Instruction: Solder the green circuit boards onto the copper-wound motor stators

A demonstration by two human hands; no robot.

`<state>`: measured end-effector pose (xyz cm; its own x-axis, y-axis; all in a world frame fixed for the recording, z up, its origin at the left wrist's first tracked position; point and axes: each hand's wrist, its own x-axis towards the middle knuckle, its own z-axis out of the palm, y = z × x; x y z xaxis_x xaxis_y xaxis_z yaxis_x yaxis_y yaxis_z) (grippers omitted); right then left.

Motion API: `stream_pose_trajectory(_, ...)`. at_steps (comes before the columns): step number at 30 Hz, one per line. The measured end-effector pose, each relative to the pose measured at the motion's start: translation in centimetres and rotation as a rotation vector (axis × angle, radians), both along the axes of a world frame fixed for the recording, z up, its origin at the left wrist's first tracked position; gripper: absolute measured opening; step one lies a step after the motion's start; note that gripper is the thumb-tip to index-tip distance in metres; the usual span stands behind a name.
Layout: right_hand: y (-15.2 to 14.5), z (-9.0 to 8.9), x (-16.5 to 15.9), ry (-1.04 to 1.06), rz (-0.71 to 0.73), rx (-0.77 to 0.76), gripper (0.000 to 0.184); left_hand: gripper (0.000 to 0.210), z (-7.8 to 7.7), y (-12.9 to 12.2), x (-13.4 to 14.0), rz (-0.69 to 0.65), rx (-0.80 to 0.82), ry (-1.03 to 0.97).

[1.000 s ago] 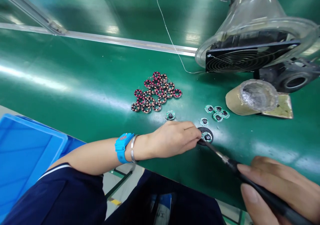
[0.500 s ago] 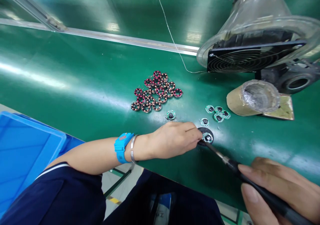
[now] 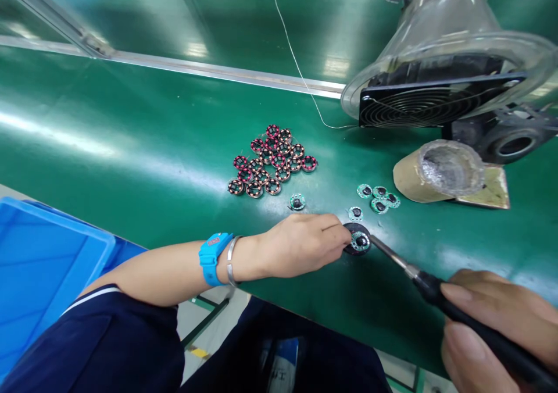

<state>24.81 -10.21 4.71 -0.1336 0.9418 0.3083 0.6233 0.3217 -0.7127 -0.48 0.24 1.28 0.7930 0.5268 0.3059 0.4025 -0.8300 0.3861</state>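
On glossy green belt, left hand pinches round black disc.

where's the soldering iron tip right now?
In the head view, right of centre: the iron, held in the right hand, has its tip on the small round board in the black holder, by the left hand's fingertips.

A big shiny green desk fills most of the view. Bright lights make white spots on it. A silver metal rail runs across it from 9 o'clock toward 2 o'clock. A blue plastic bin sits at 8 o'clock, below the desk edge. Gray floor with a yellow mark shows at 6 o'clock.
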Motion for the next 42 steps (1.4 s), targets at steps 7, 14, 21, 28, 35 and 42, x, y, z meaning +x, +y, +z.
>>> stream_pose_trajectory(7, 4.7, -2.3, -3.5, -0.068, 0.022, 0.263, 0.050, 0.020, 0.4, 0.0, 0.1, 0.027, -0.008, -0.011)
stream_pose_trajectory(14, 5.8, -3.1, -4.0, -0.060, 0.130, 0.240, 0.040, 0.014, 0.7, -0.1, 0.1, 0.038, -0.159, -0.064)
stream_pose_trajectory(21, 5.8, -3.5, -4.0, -0.059, 0.132, 0.260, 0.040, 0.008, 0.8, -0.1, 0.9, 0.088, -0.595, -0.259)
stream_pose_trajectory(28, 5.7, -3.8, -3.8, -0.014, 0.223, 0.379, 0.054, 0.005, 0.9, 0.2, 1.7, 0.216, -0.947, -0.300)
stream_pose_trajectory(35, 5.5, -3.8, -3.5, -0.083, 0.274, 0.398, 0.055, 0.004, 1.1, 0.3, 1.0, 0.221, -1.115, -0.235)
stream_pose_trajectory(42, 5.2, -3.4, -3.3, -0.115, 0.313, 0.343, 0.057, 0.003, 1.1, 0.4, 0.8, 0.224, -1.002, -0.166)
